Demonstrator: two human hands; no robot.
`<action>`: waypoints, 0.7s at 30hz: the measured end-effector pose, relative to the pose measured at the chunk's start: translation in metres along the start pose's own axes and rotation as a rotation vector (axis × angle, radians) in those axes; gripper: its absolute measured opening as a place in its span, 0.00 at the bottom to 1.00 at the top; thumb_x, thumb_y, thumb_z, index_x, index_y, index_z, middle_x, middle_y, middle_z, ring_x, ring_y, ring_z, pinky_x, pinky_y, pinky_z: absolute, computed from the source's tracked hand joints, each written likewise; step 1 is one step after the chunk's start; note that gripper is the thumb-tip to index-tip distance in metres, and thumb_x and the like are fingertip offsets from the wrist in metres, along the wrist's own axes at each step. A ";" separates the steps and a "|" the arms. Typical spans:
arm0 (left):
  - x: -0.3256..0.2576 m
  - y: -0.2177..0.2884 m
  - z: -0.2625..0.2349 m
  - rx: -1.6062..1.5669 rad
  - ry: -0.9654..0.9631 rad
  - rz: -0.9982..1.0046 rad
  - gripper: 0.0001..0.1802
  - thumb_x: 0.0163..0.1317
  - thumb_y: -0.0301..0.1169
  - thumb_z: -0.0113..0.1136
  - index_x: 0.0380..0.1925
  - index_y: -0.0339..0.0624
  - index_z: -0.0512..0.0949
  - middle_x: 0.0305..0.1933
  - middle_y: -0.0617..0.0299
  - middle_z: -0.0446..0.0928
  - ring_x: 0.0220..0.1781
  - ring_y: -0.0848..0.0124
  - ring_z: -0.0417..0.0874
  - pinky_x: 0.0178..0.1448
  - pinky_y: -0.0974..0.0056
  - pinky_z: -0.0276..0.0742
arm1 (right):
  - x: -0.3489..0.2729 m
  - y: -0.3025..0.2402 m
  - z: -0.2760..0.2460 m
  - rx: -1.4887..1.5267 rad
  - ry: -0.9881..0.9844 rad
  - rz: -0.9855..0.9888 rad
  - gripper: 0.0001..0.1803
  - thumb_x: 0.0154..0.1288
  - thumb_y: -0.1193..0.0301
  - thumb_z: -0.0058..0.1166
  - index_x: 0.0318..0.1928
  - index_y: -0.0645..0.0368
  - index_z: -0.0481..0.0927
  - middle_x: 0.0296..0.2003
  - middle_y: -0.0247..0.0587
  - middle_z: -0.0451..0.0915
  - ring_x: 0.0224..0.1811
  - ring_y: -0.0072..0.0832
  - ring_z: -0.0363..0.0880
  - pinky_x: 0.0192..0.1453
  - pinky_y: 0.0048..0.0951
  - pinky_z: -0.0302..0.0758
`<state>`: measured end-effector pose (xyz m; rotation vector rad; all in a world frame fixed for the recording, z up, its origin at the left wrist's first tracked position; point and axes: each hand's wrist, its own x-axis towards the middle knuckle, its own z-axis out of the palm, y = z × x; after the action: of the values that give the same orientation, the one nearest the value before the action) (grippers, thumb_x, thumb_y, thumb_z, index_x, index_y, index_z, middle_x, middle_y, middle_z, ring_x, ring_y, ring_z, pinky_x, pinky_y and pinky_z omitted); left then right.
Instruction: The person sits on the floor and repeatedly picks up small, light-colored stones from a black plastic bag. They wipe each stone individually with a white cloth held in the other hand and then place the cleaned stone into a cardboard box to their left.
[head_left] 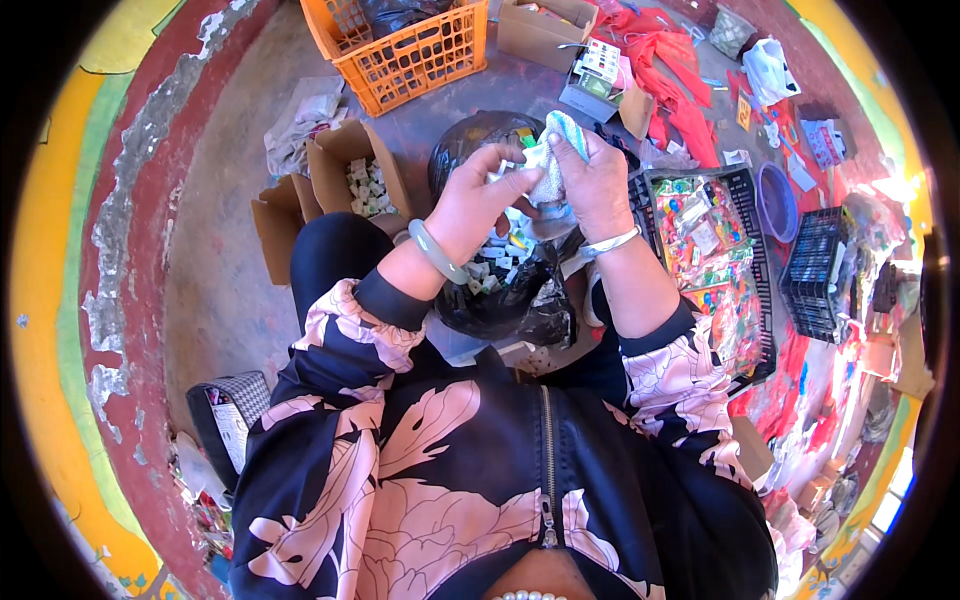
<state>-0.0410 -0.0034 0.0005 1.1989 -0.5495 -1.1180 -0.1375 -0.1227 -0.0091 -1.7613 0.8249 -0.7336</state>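
Observation:
Above a black plastic bag point(550, 305), my right hand point(600, 190) grips a crumpled white and light-blue cloth point(565, 130), thumb pressed on it. Close beside it my left hand point(475, 195), with a pale bangle at the wrist, has its fingers bent together at the cloth's near edge. What those fingers pinch, if anything, is too small to make out. Many small white blocks with green marks point(495, 265) lie in the open bag under my hands. More such pieces point(370, 188) fill a cardboard box point(330, 165) to the left.
An orange plastic crate point(415, 70) stands at the far left. To the right, a black crate point(760, 290) holds colourful packets point(710, 240), with a purple basin point(777, 200) beyond it. Red cloth point(670, 70) and cardboard boxes point(545, 35) lie at the back.

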 end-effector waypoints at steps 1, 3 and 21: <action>0.001 0.001 0.000 -0.121 -0.006 -0.080 0.11 0.58 0.30 0.55 0.39 0.40 0.69 0.30 0.65 0.73 0.26 0.75 0.79 0.18 0.79 0.63 | 0.000 -0.003 0.000 -0.016 0.000 0.011 0.14 0.58 0.66 0.51 0.39 0.64 0.78 0.25 0.47 0.79 0.29 0.28 0.80 0.34 0.27 0.73; 0.003 0.001 -0.004 -0.112 -0.017 -0.092 0.09 0.60 0.30 0.53 0.39 0.40 0.69 0.31 0.65 0.74 0.28 0.73 0.80 0.18 0.78 0.64 | 0.003 0.012 0.002 0.066 -0.031 -0.022 0.14 0.59 0.66 0.51 0.39 0.64 0.77 0.28 0.45 0.80 0.30 0.26 0.79 0.34 0.26 0.73; 0.006 -0.012 -0.016 0.047 0.007 0.043 0.09 0.55 0.25 0.58 0.36 0.40 0.71 0.27 0.65 0.73 0.20 0.80 0.71 0.19 0.77 0.65 | -0.009 -0.005 0.004 -0.210 -0.016 -0.180 0.09 0.55 0.67 0.53 0.36 0.56 0.78 0.25 0.54 0.75 0.30 0.46 0.77 0.31 0.34 0.72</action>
<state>-0.0303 -0.0007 -0.0170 1.2257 -0.5958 -1.0695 -0.1390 -0.1121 -0.0062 -2.0468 0.7616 -0.7722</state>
